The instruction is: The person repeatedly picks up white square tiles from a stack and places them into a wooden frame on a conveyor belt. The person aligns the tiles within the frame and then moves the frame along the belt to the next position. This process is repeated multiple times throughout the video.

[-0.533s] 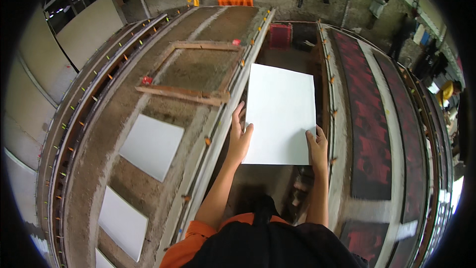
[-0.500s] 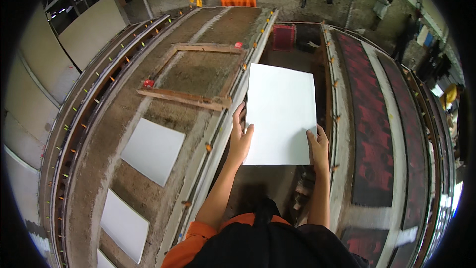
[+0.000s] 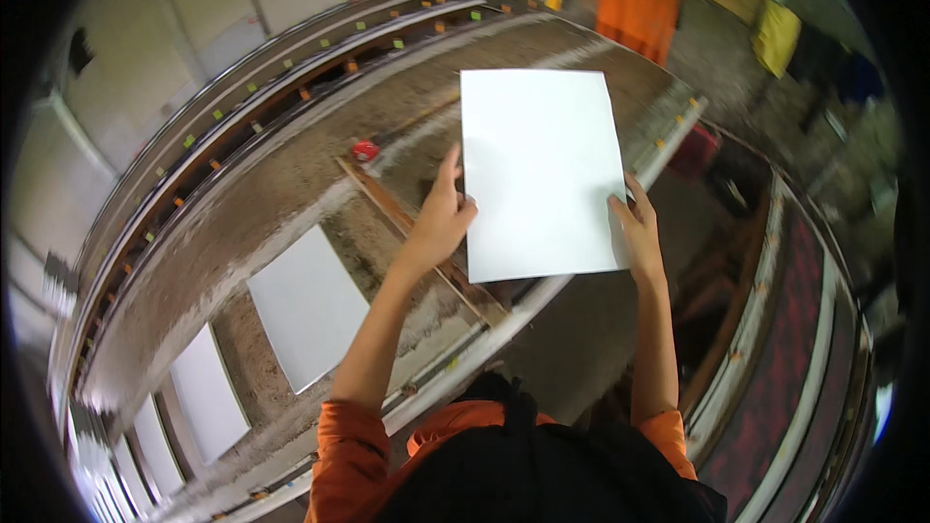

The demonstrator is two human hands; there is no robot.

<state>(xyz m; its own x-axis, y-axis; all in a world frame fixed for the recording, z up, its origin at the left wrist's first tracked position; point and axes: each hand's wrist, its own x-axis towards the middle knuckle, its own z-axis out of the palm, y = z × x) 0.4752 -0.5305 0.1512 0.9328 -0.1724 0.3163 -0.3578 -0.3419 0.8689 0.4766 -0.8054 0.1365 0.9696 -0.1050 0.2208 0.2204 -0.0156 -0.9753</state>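
A blank white rectangular sheet [image 3: 542, 174] is held up in front of me, over the long brown table [image 3: 232, 232]. My left hand [image 3: 443, 218] is closed on its left edge, thumb on the front face and fingers behind. On the opposite edge, my right hand [image 3: 636, 228] grips the sheet the same way. Behind the sheet lies a wooden frame [image 3: 387, 199], partly hidden, with a red round piece [image 3: 365, 150] at its corner. Nearer on the table rests another white sheet [image 3: 308, 310], with several more in a row beyond it to the left.
On the right runs a second long table with dark red patterned cloth [image 3: 775, 368]. A narrow aisle floor [image 3: 572, 349] lies between the tables. Small orange and green markers line the table rails. An orange cloth [image 3: 637, 0] and a yellow cloth [image 3: 777, 36] hang at the back.
My view and body have turned left, toward the table with the sheets. The held sheet has moved from above the aisle to over that table, still in both hands.
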